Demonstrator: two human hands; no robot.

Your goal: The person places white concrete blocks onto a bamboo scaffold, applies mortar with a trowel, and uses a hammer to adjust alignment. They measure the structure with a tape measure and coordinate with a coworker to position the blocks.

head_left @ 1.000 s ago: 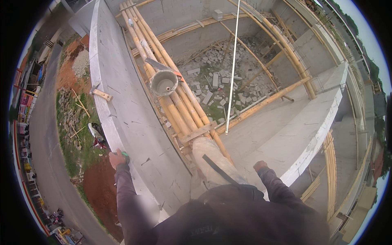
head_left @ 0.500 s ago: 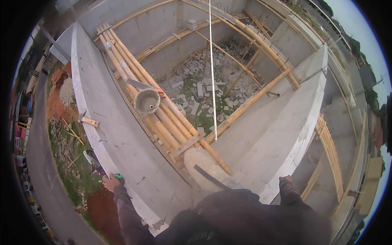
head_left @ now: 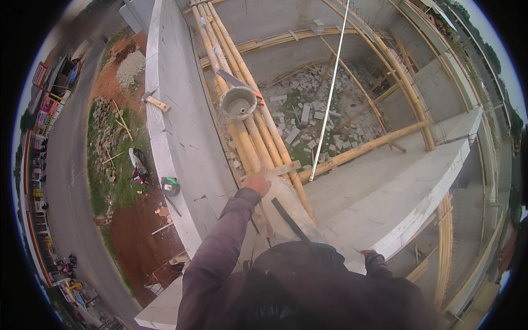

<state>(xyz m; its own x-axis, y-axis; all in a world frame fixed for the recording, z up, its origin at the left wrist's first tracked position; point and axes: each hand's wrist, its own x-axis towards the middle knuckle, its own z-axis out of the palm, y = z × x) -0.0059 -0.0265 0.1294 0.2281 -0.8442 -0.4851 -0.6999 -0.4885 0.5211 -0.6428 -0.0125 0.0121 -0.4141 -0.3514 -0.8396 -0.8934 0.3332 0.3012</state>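
Note:
My left hand (head_left: 255,184) reaches forward to the left end of a short board (head_left: 286,169) across the bamboo poles, above my pale-trousered leg (head_left: 289,209); its fingers are too indistinct to tell their hold. My right hand (head_left: 369,254) is low at the right, by the edge of a pale block wall (head_left: 418,206), its fingers partly hidden. A tape measure (head_left: 170,186) rests on the left wall top (head_left: 176,143), with a hammer (head_left: 158,102) farther along it. A grey bucket (head_left: 237,103) stands on the poles beside a long blade tool (head_left: 231,78) with an orange end.
I am high above a rubble-strewn pit (head_left: 308,118) crossed by bamboo poles (head_left: 363,147). A thin white rod (head_left: 330,96) runs lengthwise over it. Left of the wall, far below, are red soil, grass, rocks and a road (head_left: 77,181). Bundled bamboo (head_left: 444,247) stands beyond the right wall.
My left hand has left the tape measure on the wall top and moved right and forward over the poles. My right hand has shifted along the right wall edge, and my view has swung.

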